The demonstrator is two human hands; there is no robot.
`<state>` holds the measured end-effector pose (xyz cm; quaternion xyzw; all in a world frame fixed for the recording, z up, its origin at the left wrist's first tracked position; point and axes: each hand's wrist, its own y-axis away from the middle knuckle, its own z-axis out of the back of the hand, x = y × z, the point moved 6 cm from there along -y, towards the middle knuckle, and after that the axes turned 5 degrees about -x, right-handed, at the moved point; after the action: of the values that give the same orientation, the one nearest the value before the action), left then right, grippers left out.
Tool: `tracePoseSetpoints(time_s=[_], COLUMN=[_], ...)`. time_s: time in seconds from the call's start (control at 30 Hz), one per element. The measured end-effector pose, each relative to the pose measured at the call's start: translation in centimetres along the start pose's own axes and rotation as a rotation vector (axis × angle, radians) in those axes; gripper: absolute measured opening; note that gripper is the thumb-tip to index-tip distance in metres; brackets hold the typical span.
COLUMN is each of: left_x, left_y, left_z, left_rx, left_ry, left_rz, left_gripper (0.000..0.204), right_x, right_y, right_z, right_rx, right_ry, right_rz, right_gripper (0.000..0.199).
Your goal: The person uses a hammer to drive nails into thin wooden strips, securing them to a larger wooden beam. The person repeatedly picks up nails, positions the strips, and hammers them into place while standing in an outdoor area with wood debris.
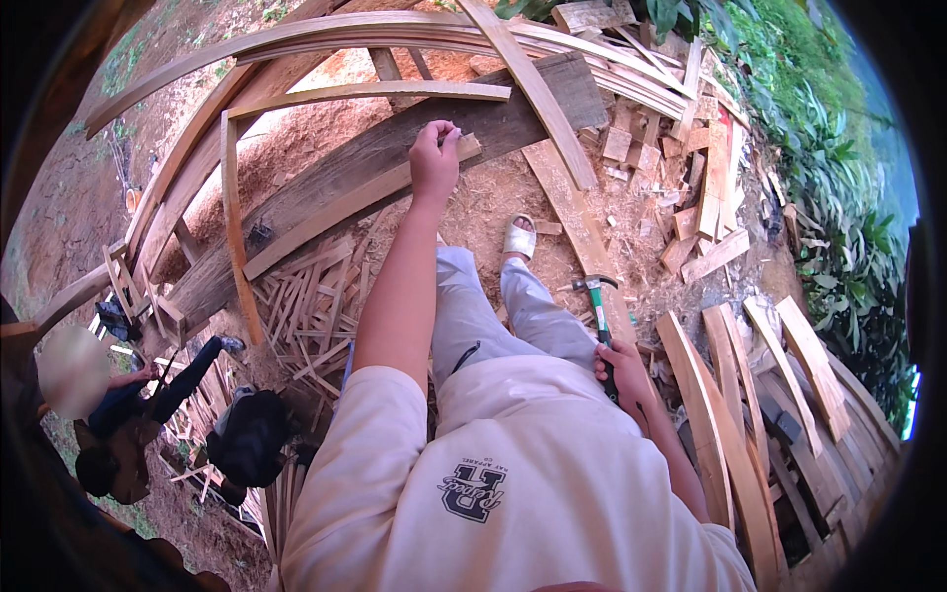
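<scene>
My left hand reaches forward, its fingers curled on the end of a pale wooden strip. The strip lies along a wide dark grey plank. Whether the fingers also pinch something small, I cannot tell. My right hand is low by my right hip and grips a hammer with a green handle. The hammer's dark metal head points up over a long flat board. My grey-trousered legs and a white sandal lie between the two hands.
Curved wooden ribs arch across the top. A heap of thin slats lies left of my legs. Offcuts are scattered at the upper right. Bent planks are stacked at the right, with green plants beyond. Another person crouches at the lower left.
</scene>
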<state>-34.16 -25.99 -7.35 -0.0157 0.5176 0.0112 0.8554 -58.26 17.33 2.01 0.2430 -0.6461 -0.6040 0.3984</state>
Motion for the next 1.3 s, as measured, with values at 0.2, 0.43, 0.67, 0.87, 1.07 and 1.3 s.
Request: tracePoseSetpoints(time_s=[0.2,0.43,0.67,0.87,1.07,1.3], left_x=[0.0,-0.6,-1.4,-1.1,-1.0,-1.3], left_y=[0.2,0.5,0.6,0.7,0.8,0.7], left_z=[-0.4,-0.1,0.0,-0.1,-0.1,0.0], left_rx=[-0.019,-0.051,-0.069,-0.072,-0.080,-0.099], left_ry=[0.079,0.032,0.022,0.040,0.043,0.025], left_rz=[0.015,-0.042,-0.096,-0.020,0.001,-0.048], left_gripper=[0.015,0.013,0.013,0.015,0.016,0.017], right_x=[0.0,0.7,1.0,1.2,1.2,2.0], right_y=[-0.4,-0.3,-0.2,-0.4,-0.5,0.1], right_z=[0.7,0.1,-0.3,-0.3,-0.2,-1.2], right_rx=[0.010,-0.004,-0.010,-0.017,-0.017,-0.001], right_ry=[0.027,0.064,0.081,0.100,0.096,0.220], right_rz=[-0.001,-0.014,-0.001,-0.006,0.001,0.022], right_gripper=[0.014,0.013,0.013,0.014,0.014,0.012])
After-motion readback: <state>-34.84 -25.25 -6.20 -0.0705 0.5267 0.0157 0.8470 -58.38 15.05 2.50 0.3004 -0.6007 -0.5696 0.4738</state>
